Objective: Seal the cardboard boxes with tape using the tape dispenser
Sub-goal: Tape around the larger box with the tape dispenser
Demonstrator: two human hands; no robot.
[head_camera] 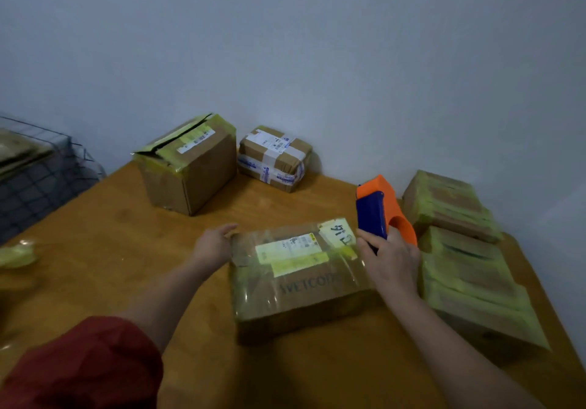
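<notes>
Orange-and-blue plastic tape dispenser (380, 208) stands upright at the far right corner of the flat brown cardboard box (304, 285), which lies in the middle of the wooden table (104, 250) under glossy clear tape and yellow-green labels. The right hand (391, 258) has its fingers curled round the dispenser's lower part, gripping it. The left hand (214, 243), from a red sleeve (88, 364), rests against the box's far left corner with fingers nearly straight and loosely spread.

At the back stands a taller brown carton with yellow-green tape (190, 167); its top flap gapes along a dark slit, contents hidden. Just beside it sits a small carton bound in white-and-blue tape (274, 158), closed. Flat cartons striped with yellow-green tape (475, 281) are stacked along the right edge. A dark wire basket (41, 180) at the left holds flat brownish sheets, too blurred to identify.
</notes>
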